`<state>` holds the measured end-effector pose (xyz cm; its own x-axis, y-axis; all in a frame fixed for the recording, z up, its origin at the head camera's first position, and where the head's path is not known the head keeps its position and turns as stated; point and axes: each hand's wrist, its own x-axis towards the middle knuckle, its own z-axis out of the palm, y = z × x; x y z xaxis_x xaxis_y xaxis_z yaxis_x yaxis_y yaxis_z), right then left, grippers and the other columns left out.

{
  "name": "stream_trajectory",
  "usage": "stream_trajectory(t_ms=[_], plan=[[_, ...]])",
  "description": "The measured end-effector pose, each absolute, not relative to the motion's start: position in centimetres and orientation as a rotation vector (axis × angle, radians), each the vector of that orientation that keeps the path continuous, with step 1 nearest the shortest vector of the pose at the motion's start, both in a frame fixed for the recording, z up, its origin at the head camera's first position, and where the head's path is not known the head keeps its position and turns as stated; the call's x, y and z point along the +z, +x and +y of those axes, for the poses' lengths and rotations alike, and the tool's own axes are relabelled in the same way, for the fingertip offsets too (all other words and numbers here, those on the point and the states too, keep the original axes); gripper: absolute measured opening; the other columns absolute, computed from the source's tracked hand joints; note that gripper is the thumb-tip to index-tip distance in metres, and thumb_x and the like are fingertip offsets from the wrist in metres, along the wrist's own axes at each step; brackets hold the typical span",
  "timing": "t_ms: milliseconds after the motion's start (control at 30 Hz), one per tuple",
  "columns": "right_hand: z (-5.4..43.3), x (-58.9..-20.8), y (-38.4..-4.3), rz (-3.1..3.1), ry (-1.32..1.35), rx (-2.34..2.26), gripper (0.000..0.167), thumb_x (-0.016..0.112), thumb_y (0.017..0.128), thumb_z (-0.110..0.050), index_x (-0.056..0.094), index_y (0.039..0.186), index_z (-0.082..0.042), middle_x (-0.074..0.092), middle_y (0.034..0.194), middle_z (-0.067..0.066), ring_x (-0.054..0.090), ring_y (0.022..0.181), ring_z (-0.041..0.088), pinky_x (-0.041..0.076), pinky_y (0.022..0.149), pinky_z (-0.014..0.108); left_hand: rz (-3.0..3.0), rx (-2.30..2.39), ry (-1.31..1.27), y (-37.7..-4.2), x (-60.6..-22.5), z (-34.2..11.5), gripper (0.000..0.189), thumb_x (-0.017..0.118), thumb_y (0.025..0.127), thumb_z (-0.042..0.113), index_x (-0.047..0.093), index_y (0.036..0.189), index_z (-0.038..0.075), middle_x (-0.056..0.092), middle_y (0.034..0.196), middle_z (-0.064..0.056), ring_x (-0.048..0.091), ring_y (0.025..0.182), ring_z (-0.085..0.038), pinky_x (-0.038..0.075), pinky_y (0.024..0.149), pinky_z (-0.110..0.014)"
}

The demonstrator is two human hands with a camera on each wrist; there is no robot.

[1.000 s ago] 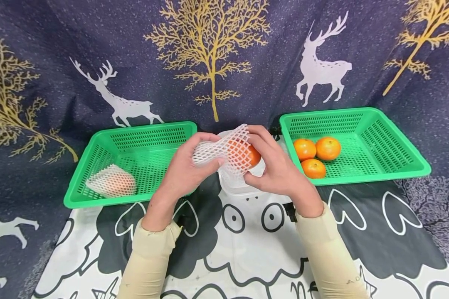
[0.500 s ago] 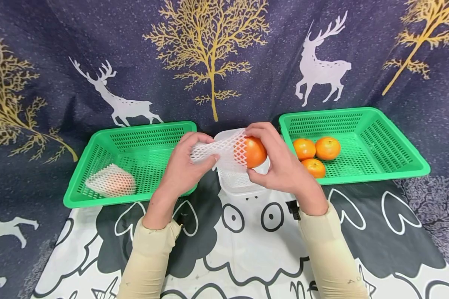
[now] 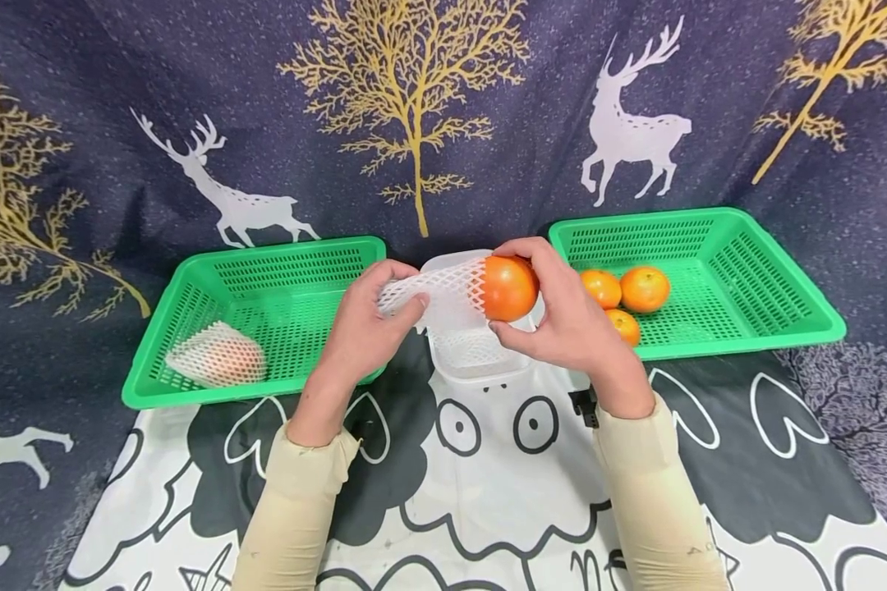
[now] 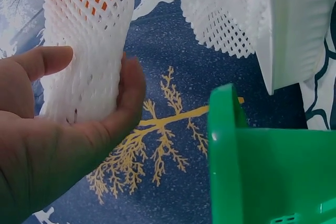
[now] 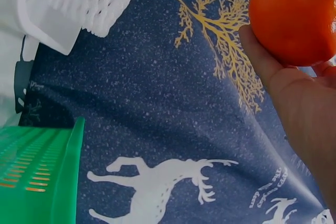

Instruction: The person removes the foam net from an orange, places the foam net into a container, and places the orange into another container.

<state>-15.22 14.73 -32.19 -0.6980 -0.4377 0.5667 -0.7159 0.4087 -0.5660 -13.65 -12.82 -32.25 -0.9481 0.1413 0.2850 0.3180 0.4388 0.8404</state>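
An orange is held by my right hand, its thumb below and fingers over the top. The mouth of a white foam fruit net meets the orange's left side in the head view. My left hand grips the other, bunched end of that net. In the left wrist view, the thumb lies along one side of the foam net and the fingers curl round the other. Most of the orange shows bare in the right wrist view.
Behind and below the hands stands a white plastic tub with more foam nets in it. The left green basket holds one net-wrapped fruit. Several oranges lie in the right green basket. A patterned cloth hangs behind.
The right hand and orange have moved right and slightly up. The net, which covered much of the orange before, now reaches only its left side. The left hand has stayed almost in place.
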Motion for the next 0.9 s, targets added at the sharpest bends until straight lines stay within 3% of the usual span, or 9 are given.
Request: stream_trajectory(t_ms=[400, 667, 900], plan=[[15.5, -31.9, -15.3, -2.299, 0.894, 1.177, 0.076, 0.096, 0.072, -0.015, 0.057, 0.137, -0.006, 0.062, 0.131, 0.006, 0.053, 0.117, 0.022, 0.044, 0.097, 0.036, -2.514, -1.534, -0.336, -14.1, -32.8, -12.8, 0.018, 0.079, 0.096, 0.021, 0.071, 0.113, 0.017, 0.069, 0.108, -0.002, 0.061, 0.102, -0.020, 0.050, 0.087, -0.042], [16.4, -32.0, -15.2, -2.293, 0.818, 1.172, 0.075, 0.094, 0.072, -0.014, 0.057, 0.137, -0.005, 0.062, 0.134, 0.005, 0.052, 0.119, 0.020, 0.042, 0.094, 0.034, -2.473, -1.476, -0.314, -14.7, -33.2, -12.6, 0.020, 0.082, 0.093, 0.017, 0.072, 0.110, 0.015, 0.071, 0.108, -0.002, 0.063, 0.105, -0.019, 0.049, 0.095, -0.042], [17.8, -32.5, -15.0, -2.312, 0.832, 1.172, 0.078, 0.094, 0.071, -0.006, 0.054, 0.138, -0.001, 0.061, 0.139, 0.008, 0.053, 0.117, 0.023, 0.041, 0.094, 0.032, -2.463, -1.420, -0.328, -14.9, -33.4, -12.3, 0.025, 0.084, 0.092, 0.016, 0.070, 0.112, 0.016, 0.072, 0.107, 0.000, 0.066, 0.105, -0.020, 0.051, 0.094, -0.042]])
